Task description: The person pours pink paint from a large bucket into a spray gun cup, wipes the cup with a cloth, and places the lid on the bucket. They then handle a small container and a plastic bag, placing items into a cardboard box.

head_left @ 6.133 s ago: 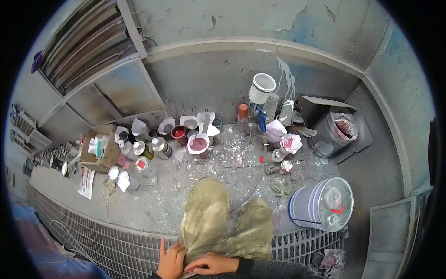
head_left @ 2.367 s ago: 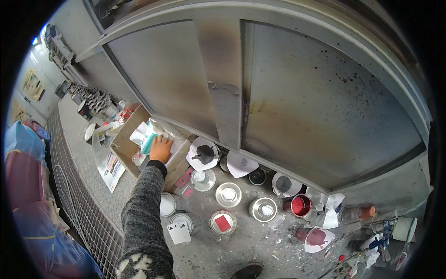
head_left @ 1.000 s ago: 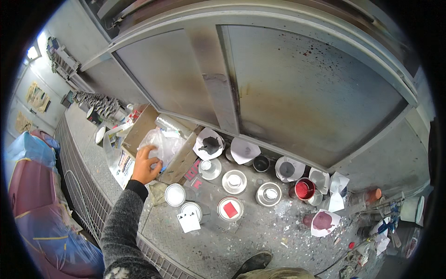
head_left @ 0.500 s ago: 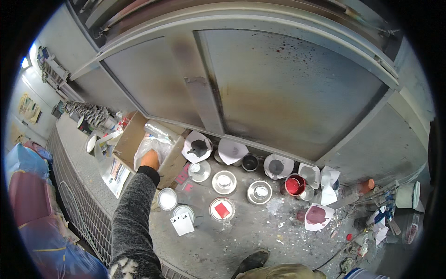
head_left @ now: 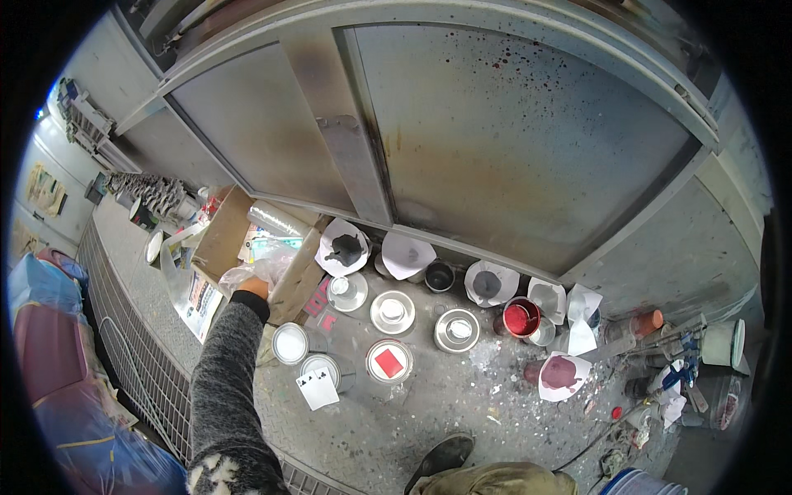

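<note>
My left hand (head_left: 254, 286) is at the near side of a cardboard box (head_left: 295, 285), its arm in a dark grey knitted sleeve. It is closed on a crumpled clear plastic bag (head_left: 271, 266); the fingertips are largely hidden. Deeper in the box lie a clear plastic-wrapped roll (head_left: 275, 221) and printed, coloured packaging (head_left: 262, 246). Just right of the hand, on the floor, stands an open can of white material (head_left: 290, 343). My right hand is not in view.
Several paint cans (head_left: 393, 313) stand on the paint-spotted floor, some with paper cones on top. An open can of red paint (head_left: 521, 318) is at the right. A metal panel wall (head_left: 511, 157) rises behind, and a floor grating (head_left: 132, 355) runs along the left.
My left hand has drawn back toward the near side of the box, pulling the plastic bag with it. The coloured packaging under it now shows. The whole view has shifted slightly.
</note>
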`<state>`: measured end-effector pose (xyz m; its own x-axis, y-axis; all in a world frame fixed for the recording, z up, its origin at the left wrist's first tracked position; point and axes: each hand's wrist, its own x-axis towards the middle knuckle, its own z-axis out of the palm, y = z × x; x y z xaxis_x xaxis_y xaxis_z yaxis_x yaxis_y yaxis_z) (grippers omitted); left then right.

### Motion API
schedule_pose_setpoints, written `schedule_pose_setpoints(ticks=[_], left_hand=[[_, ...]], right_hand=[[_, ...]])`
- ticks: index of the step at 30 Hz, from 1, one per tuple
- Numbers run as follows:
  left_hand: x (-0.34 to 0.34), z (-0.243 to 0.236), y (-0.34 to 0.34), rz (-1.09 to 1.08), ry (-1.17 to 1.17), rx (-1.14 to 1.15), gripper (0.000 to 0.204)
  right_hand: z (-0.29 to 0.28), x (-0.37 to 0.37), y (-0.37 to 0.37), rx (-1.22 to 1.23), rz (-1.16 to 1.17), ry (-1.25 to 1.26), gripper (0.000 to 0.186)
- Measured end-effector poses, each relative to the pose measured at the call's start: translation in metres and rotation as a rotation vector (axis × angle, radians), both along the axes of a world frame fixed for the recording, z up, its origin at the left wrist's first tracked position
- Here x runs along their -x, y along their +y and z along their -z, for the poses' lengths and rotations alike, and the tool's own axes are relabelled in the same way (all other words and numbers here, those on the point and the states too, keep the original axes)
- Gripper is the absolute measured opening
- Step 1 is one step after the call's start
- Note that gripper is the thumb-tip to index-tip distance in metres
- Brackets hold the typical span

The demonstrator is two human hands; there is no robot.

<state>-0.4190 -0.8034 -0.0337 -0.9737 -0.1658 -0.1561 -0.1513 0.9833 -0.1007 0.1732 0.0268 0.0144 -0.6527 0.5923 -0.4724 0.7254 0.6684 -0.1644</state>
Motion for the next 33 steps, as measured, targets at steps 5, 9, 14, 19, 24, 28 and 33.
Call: schedule_pose_setpoints(ticks=[5,9,14,19,24,28,33], left_hand=[[0.004,-0.001,0.008,-0.049,0.061,-0.154,0.035],[-0.003,-0.018,0.027,-0.031,0.059,-0.219,0.037],[-0.004,-0.02,0.021,-0.044,0.039,-0.15,0.035],[-0.002,-0.003,-0.001,0.125,-0.105,0.139,0.026],[-0.001,0.002,-0.005,0.167,0.068,-0.071,0.027],[0.001,-0.004,-0.004,0.288,0.229,-0.223,0.028],[-0.005,-0.018,-0.003,0.224,0.183,-0.108,0.023]], right_hand=[[-0.003,0.005,-0.008,-0.018,-0.019,0.064,0.048],[-0.007,0.01,-0.014,-0.05,0.007,0.015,0.047],[-0.017,0.018,-0.017,0.016,-0.006,0.016,0.047],[-0.022,0.021,-0.019,0.002,-0.129,0.19,0.049],[-0.024,0.022,-0.026,-0.043,-0.006,-0.046,0.049],[-0.034,0.028,-0.03,-0.027,0.062,-0.039,0.048],[-0.044,0.034,-0.036,-0.045,0.096,-0.034,0.056]])
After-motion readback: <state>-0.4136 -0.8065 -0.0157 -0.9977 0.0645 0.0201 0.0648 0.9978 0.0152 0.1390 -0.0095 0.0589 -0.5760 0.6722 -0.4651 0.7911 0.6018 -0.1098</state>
